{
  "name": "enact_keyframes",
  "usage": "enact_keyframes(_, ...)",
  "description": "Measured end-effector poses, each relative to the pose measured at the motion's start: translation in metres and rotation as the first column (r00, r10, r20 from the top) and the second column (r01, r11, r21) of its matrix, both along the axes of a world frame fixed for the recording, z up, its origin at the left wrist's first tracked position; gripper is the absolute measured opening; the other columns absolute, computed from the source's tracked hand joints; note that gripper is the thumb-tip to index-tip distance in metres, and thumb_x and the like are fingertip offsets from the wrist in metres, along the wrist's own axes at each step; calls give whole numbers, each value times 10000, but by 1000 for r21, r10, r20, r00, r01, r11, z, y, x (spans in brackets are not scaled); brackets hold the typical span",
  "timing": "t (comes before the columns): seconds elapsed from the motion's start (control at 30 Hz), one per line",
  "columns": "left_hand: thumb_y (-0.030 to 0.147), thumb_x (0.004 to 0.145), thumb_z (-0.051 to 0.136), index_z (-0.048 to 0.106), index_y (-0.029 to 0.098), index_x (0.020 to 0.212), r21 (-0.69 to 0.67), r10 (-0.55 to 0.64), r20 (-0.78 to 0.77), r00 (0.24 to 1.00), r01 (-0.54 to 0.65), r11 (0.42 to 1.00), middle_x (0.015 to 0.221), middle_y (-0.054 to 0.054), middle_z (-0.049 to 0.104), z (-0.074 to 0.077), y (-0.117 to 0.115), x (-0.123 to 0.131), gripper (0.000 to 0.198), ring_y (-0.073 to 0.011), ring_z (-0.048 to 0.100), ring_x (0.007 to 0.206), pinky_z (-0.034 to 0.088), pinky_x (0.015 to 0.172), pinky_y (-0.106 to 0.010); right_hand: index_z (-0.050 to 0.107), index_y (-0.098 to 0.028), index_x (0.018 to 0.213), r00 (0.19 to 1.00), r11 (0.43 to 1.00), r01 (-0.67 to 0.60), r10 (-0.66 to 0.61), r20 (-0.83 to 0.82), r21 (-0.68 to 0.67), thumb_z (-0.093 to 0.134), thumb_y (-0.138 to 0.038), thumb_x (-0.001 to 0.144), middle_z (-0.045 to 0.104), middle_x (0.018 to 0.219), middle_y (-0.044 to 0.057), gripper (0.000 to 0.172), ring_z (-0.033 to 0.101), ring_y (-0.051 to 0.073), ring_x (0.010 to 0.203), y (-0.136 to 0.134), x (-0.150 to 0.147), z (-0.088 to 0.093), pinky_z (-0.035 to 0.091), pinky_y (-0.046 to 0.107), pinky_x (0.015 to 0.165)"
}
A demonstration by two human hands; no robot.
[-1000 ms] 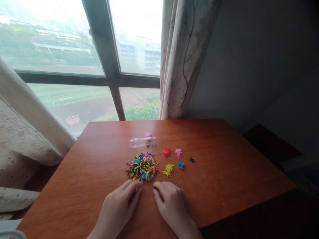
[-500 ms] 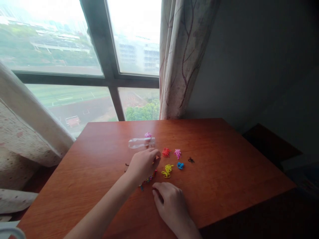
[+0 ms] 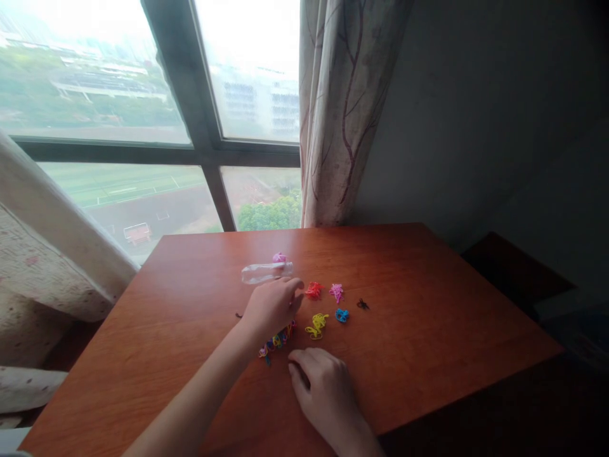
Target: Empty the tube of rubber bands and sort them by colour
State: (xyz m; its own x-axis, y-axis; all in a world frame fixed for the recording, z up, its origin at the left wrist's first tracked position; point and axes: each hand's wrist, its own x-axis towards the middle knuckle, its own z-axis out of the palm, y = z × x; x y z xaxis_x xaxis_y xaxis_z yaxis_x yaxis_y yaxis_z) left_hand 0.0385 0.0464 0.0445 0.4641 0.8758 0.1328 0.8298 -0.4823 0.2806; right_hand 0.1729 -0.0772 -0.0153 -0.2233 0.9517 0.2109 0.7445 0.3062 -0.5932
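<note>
My left hand (image 3: 272, 307) hovers over the table beside a red pile of small rubber bands (image 3: 313, 291). Its thumb and forefinger stand apart, with nothing visible between them. Partly covered by that hand and wrist lies a mixed pile of coloured rubber bands (image 3: 276, 341). My right hand (image 3: 323, 384) rests on the tabletop just right of the mixed pile, fingers loosely curled in and nothing seen in them. Ahead of it are yellow bands (image 3: 317, 325), with blue bands (image 3: 342, 315), pink bands (image 3: 337, 292) and a few black bands (image 3: 363, 304) further right.
A clear plastic bottle (image 3: 259, 273) lies on its side beyond my left hand, with a pinkish-purple item (image 3: 279, 258) behind it. The brown wooden table (image 3: 428, 317) reaches toward the window. Curtains (image 3: 328, 127) hang at both sides.
My left thumb and forefinger have parted near the red pile. The whole view has shifted slightly. My right hand keeps its place on the table.
</note>
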Motion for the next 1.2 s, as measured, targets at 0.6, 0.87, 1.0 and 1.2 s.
enact_keyframes(0.6, 285, 898, 514, 673, 236, 886, -18, 161, 350, 923, -166, 986, 792, 10, 733, -45, -98, -78, 167, -138, 665, 629, 507, 609, -214, 605, -261, 876, 996, 999, 17, -13, 88, -35, 661, -157, 842, 706, 827, -27, 123, 656, 186, 775, 6, -33, 10, 374, 274, 638)
enact_keyframes(0.87, 275, 883, 514, 676, 239, 881, -36, 178, 352, 919, -177, 984, 825, -13, 750, -50, -99, -78, 166, -162, 698, 694, 534, 642, -227, 604, -239, 779, 998, 1000, 23, -24, 56, 7, 607, -97, 844, 699, 767, -21, 157, 652, 163, 722, 9, -40, 4, 355, 247, 610)
enact_keyframes(1.0, 274, 891, 513, 670, 247, 897, -38, 180, 329, 927, -177, 983, 815, -1, 739, -51, -100, -78, 159, -152, 683, 667, 519, 621, -221, 615, -234, 779, 997, 999, 38, -39, -72, -14, 601, -112, 845, 688, 722, -28, 140, 629, 145, 656, 9, -36, 6, 338, 238, 597)
enact_keyframes(1.2, 291, 907, 511, 663, 249, 893, -39, 173, 315, 933, -170, 985, 818, 8, 736, -50, -100, -77, 159, -149, 687, 678, 511, 624, -221, 631, -223, 804, 967, 999, 35, -44, -249, -37, 569, -133, 851, 675, 717, -29, 119, 601, 127, 626, 12, -32, 11, 350, 217, 600)
